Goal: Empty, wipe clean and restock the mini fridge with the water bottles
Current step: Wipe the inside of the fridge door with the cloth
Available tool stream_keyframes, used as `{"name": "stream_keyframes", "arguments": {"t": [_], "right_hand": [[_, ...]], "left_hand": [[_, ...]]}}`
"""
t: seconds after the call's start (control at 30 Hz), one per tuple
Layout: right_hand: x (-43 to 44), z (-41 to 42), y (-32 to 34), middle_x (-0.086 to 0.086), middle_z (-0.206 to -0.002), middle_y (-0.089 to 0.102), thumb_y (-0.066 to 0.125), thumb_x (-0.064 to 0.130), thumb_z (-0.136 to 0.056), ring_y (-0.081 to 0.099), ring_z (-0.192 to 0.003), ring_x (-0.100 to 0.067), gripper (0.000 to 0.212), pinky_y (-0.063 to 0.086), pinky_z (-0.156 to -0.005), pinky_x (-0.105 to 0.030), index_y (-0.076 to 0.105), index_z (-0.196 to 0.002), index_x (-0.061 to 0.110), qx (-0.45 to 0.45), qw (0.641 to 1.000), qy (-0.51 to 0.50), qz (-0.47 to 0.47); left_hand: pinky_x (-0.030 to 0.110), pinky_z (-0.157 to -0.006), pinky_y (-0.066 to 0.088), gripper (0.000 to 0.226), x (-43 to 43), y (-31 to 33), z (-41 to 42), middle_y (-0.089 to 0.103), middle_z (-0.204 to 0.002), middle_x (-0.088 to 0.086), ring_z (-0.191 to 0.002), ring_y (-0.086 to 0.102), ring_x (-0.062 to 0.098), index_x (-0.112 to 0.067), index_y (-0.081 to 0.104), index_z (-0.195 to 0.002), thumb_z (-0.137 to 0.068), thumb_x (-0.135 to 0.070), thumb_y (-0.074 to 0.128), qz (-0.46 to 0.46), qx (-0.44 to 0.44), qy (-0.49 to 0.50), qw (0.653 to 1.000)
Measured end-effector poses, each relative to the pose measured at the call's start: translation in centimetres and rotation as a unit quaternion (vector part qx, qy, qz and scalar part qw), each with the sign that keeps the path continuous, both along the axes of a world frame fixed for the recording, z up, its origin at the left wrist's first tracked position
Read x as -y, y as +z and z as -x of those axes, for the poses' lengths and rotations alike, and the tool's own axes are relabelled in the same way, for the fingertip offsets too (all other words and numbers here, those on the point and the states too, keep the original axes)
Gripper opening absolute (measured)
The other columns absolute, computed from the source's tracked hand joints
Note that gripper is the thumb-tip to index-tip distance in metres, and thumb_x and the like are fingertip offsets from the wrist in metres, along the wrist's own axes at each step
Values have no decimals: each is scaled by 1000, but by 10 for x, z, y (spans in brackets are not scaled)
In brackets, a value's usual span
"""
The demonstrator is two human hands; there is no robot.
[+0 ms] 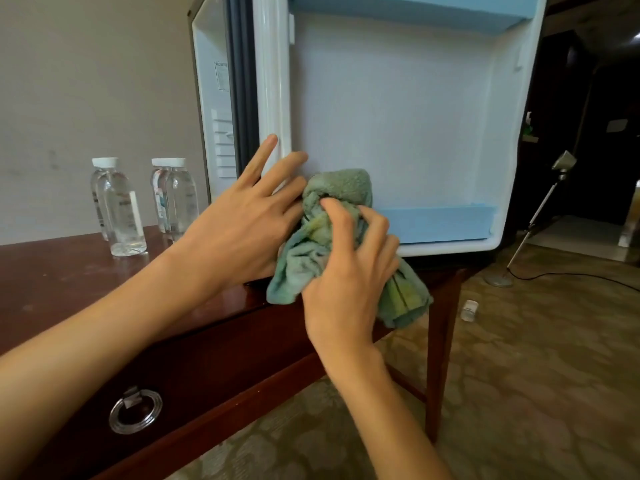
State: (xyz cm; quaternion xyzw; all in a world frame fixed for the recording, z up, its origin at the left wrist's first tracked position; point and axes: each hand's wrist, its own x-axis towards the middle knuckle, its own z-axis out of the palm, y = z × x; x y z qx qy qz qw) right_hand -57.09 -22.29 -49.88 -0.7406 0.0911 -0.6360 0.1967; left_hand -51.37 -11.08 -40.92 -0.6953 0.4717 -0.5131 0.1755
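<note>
The mini fridge [398, 109] stands open on a dark wooden desk [69, 271], its white inside bare with a blue shelf edge low down. My right hand [349, 268] grips a bunched green cloth [337, 192] at the fridge's lower front edge. My left hand [249, 220] lies beside the cloth with fingers straight, touching the fridge's left frame and the cloth's side. Several clear water bottles with white caps stand on the desk to the left, one group [119, 209] nearer and another [175, 199] next to the fridge door.
The fridge door [214, 98] hangs open to the left. A drawer with a ring pull [135, 411] sits in the desk front. On the patterned carpet lie a small bottle [470, 310] and a lamp stand [530, 223] with a cable.
</note>
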Motion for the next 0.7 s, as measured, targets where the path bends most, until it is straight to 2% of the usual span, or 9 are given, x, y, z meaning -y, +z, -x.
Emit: {"name": "stream_keyframes", "arguments": {"t": [0.03,0.13,0.3,0.37,0.47,0.53,0.63,0.7], "right_hand": [[-3,0,1,-11,-131,44,49,8,-75,45,-108,-32,62,42,-86,-51,46,-133,31,-7,1000,8,0],[9,5,2,-11,-132,44,42,3,-74,44,-109,-30,67,44,-87,-51,48,-135,29,-17,999,29,16],[5,12,0,-10,-132,44,41,2,-75,44,-108,-27,67,44,-87,-48,49,-135,28,-22,999,29,30],[-2,12,-2,-7,-131,42,49,-1,-76,44,-110,-27,65,44,-88,-48,48,-134,29,-17,999,37,4],[-9,10,-1,-6,-131,42,63,-6,-72,43,-109,-27,72,45,-86,-49,47,-132,30,-18,999,29,-22],[-10,10,3,-6,-130,42,55,-5,-70,44,-108,-28,71,44,-84,-50,46,-131,31,-32,999,21,-21],[-7,11,10,-4,-130,41,40,9,-69,43,-107,-28,66,43,-83,-50,44,-130,33,-42,999,10,-30],[-6,11,12,-4,-130,41,43,7,-71,44,-107,-27,64,43,-83,-50,44,-130,33,-36,999,10,-28]], "left_hand": [[64,-114,17,47,0,0,0,54,-103,20,-135,34,45,0,60,-98,-96,-31,25,1,-1,-11,1000],[63,-115,17,32,0,-1,-1,55,-104,18,-136,34,44,1,62,-100,-84,-26,53,-6,12,-4,1000],[61,-116,15,34,2,-1,-3,56,-105,17,-137,33,43,2,64,-104,-81,-23,58,-4,22,4,1000],[61,-116,16,33,2,-2,-3,54,-106,19,-136,33,45,3,63,-102,-86,-25,55,2,28,-7,1000],[61,-116,16,44,1,-5,-1,53,-109,23,-136,31,48,5,62,-104,-94,-28,35,4,27,-12,1000],[60,-117,14,51,1,-6,-1,53,-111,23,-137,29,48,5,63,-107,-95,-29,27,10,27,-5,1000],[58,-119,10,57,2,-6,-3,53,-114,22,-139,26,45,4,62,-111,-96,-27,15,18,30,5,999],[58,-119,10,55,3,-7,-4,53,-114,20,-140,26,44,2,62,-110,-94,-23,16,19,29,3,999]]}}
